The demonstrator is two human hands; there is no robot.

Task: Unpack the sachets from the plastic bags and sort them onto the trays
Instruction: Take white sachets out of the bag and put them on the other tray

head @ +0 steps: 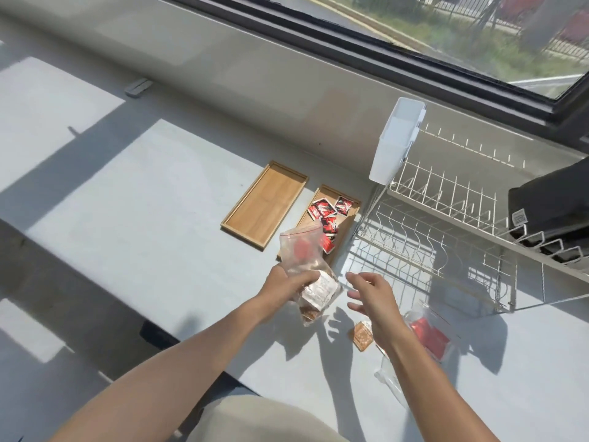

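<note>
My left hand [288, 280] grips a clear plastic bag [302, 253] with a red zip strip; pale and brown sachets [318, 293] sit in its lower part. My right hand [371, 296] hovers just right of the bag, fingers spread and holding nothing. Two wooden trays lie beyond: the left tray [264, 204] holds nothing, the right tray [342, 223] carries several red sachets [328, 213]. One brown sachet [362, 335] lies loose on the counter under my right wrist. Another plastic bag with red sachets [428, 334] lies to the right.
A white wire dish rack [446, 224] with a white cutlery holder [395, 138] stands right of the trays. A black object [551, 205] rests on the rack's far end. An empty clear bag [390, 378] lies near the counter's front. A window runs along the back.
</note>
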